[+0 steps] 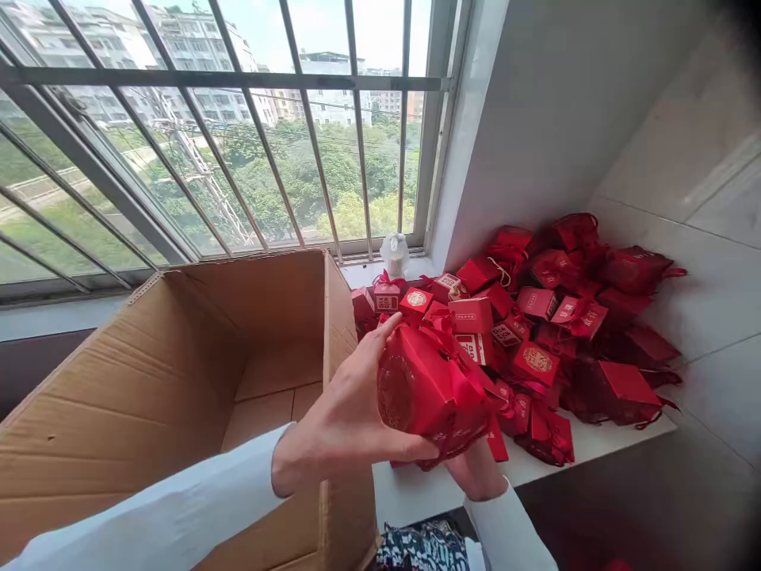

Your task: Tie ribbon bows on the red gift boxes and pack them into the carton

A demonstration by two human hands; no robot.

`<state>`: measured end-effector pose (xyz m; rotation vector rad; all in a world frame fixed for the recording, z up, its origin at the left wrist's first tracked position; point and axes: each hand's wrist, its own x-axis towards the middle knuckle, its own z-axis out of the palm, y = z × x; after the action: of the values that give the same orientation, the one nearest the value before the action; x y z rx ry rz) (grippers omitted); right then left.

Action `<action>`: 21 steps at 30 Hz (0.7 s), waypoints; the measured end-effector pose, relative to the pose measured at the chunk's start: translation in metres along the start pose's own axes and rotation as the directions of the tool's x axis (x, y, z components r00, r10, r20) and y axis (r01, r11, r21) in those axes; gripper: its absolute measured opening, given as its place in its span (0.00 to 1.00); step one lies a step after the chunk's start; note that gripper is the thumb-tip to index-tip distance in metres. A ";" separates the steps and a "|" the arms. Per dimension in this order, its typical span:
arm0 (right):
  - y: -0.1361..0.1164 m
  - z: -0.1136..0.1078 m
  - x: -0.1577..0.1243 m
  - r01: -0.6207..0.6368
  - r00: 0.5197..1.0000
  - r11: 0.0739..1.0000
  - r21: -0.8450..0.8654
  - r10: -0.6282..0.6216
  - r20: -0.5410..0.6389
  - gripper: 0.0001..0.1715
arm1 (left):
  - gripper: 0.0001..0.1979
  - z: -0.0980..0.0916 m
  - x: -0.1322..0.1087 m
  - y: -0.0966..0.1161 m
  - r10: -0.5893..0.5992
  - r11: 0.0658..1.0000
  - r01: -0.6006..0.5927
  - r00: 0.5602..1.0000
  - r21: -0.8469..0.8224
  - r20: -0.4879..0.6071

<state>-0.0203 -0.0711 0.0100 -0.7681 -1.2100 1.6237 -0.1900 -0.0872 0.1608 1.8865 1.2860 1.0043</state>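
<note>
My left hand (362, 412) grips a red gift box (422, 381) with a ribbon and a round cut-out pattern on its side. Thumb and fingers reach round it from the left. It is held over the near edge of the pile, beside the wall of the cardboard box. Behind and under the red box is my right hand (479, 468); its fingers are hidden, so I cannot tell its grip. A pile of red gift boxes (535, 361), some in mesh pouches with ribbons, lies just beyond both hands.
A large open cardboard box (338, 317) stands at the left, with its bottom partly visible. The pile rests on a white ledge (642, 436) by a tiled wall. A small tied white bag (394, 254) sits by the barred window. Patterned cloth (425, 547) shows at the bottom.
</note>
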 end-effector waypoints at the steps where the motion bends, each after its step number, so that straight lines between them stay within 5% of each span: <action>1: -0.010 -0.003 -0.005 -0.004 0.997 0.998 0.060 0.008 -0.072 0.41 | 0.55 0.002 0.001 -0.001 0.011 0.998 -0.012 1.000 0.059 0.010; 3: -0.034 -0.007 -0.016 0.013 0.988 0.991 0.131 0.007 -0.155 0.43 | 0.56 0.008 0.002 -0.003 0.028 0.991 -0.027 1.000 0.134 -0.008; 7: -0.078 -0.005 -0.030 0.067 0.994 0.997 -0.029 -0.069 -0.089 0.55 | 0.59 0.032 0.005 0.000 0.025 0.978 -0.004 0.995 0.206 -0.100; 12: -0.094 -0.008 -0.026 0.078 0.980 0.994 -0.081 -0.091 -0.179 0.61 | 0.60 0.061 0.011 0.006 0.043 0.982 -0.011 0.985 0.190 -0.167; 14: -0.098 -0.019 -0.022 0.079 0.979 0.993 -0.086 -0.093 -0.181 0.64 | 0.55 0.064 0.016 0.006 0.060 0.988 -0.036 0.984 0.147 -0.168; 18: -0.109 -0.046 -0.011 0.056 0.989 0.992 -0.109 -0.070 -0.128 0.60 | 0.28 0.061 0.032 0.005 0.027 0.998 -0.033 0.991 -0.047 -0.132; 21: -0.118 -0.058 -0.005 0.040 0.997 0.994 -0.106 -0.047 -0.066 0.55 | 0.26 0.058 0.045 0.004 0.023 0.989 -0.041 0.992 -0.146 -0.126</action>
<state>0.0690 -0.0458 0.1028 -0.8508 -1.2618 1.4958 -0.1279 -0.0512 0.1452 1.7605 1.2181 1.2159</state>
